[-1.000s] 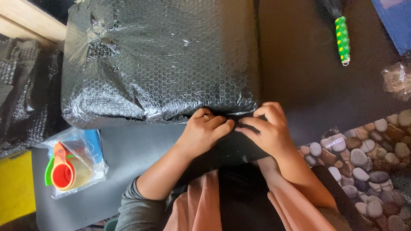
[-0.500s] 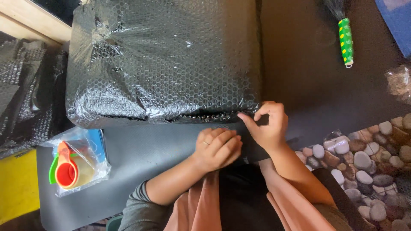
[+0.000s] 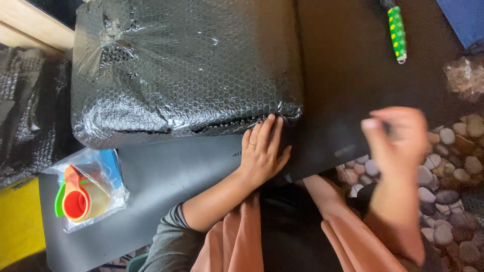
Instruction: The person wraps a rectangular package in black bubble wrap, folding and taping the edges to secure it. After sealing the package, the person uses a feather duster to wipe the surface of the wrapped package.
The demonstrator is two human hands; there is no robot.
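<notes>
The left hand (image 3: 262, 153) lies flat, palm down, on the dark mat (image 3: 166, 176), its fingers (image 3: 264, 132) together and stretched forward so the tips touch the near edge of the bubble-wrapped parcel (image 3: 186, 65). The parcel sits just beyond this hand and spreads away to its left, bulky, black and shiny under the wrap. The right hand (image 3: 398, 138) is lifted off to the right of the left one, well apart from the parcel, and blurred; its fingers look curled, but whether it pinches anything I cannot tell. Under it lies a pebble-patterned floor (image 3: 454, 166). To the left of the left hand, near the mat's edge, lies a clear bag of coloured measuring cups (image 3: 83, 194). Far beyond the right hand lies a green dotted handle (image 3: 397, 30).
</notes>
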